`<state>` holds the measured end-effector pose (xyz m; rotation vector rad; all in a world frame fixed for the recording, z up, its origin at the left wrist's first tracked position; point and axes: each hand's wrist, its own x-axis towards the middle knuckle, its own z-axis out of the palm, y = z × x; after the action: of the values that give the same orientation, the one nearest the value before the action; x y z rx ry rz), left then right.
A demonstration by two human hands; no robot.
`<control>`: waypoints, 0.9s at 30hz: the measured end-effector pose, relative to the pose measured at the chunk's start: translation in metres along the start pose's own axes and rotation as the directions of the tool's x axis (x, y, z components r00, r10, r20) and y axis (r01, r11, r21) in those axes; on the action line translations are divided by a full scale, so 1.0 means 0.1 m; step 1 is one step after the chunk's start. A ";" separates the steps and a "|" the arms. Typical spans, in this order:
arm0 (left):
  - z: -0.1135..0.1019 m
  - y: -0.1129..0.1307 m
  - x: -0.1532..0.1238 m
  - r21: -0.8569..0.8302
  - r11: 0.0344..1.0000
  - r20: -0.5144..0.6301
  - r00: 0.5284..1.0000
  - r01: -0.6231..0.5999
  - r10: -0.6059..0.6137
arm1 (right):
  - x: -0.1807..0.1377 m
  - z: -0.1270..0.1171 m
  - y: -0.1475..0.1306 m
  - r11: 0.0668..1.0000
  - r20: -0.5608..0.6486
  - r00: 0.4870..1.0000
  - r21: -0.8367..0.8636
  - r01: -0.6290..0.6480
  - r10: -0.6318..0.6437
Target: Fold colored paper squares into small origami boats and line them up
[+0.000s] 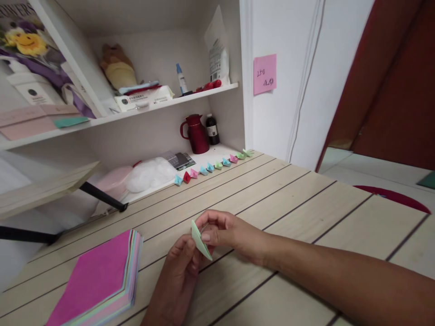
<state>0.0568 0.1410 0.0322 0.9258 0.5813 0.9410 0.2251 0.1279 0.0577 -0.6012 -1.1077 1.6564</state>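
Observation:
A small folded piece of light green paper [200,241] is pinched between both my hands just above the wooden desk [292,199]. My left hand [178,276] comes up from the bottom edge, thumb and fingers closed on the paper's lower side. My right hand [226,232] reaches in from the right, fingertips closed on its upper edge. To the left lies a stack of coloured square paper [102,278] with a pink sheet on top. A row of several small folded paper boats [212,166] lines the back of the desk.
White shelves stand behind the desk with a dark red jug [197,132], a dark bottle [212,129], a white plastic bag [149,174] and boxes. A pink sticky note [264,74] hangs on the wall. A black-legged wooden board [44,190] juts in at the left.

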 end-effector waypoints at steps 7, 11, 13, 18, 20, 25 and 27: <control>-0.01 0.00 -0.01 0.019 1.000 -0.038 0.999 -0.001 0.002 | 0.01 -0.01 0.02 1.000 -0.044 0.999 0.011 -0.027 0.028; 0.03 0.00 0.00 0.081 0.997 -0.060 0.998 0.006 -0.001 | 0.02 0.00 0.02 0.994 -0.109 0.994 -0.108 -0.016 0.004; 0.05 0.00 0.01 0.160 0.987 -0.125 0.992 -0.001 0.021 | 0.02 0.00 0.03 0.979 -0.135 0.991 -0.203 -0.004 -0.024; 0.03 -0.03 0.06 0.390 0.921 -0.268 0.953 -0.026 0.141 | 0.05 -0.03 0.07 0.959 -0.148 0.987 -0.282 0.013 -0.057; -0.01 -0.06 0.10 0.433 0.899 -0.296 0.932 -0.067 0.212 | 0.07 -0.05 0.09 0.954 -0.167 0.984 -0.300 0.011 -0.064; -0.08 -0.13 0.18 0.486 0.847 -0.290 0.875 -0.213 0.387 | 0.08 -0.08 0.12 0.920 -0.152 0.982 -0.390 0.043 -0.110; -0.07 -0.13 0.17 0.460 0.860 -0.291 0.877 -0.222 0.382 | 0.06 -0.08 0.13 0.891 -0.167 0.973 -0.450 0.067 -0.158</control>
<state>0.0654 0.1555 0.0164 1.2573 1.0085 1.3331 0.2231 0.1356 0.0431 -0.9535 -1.3521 1.2134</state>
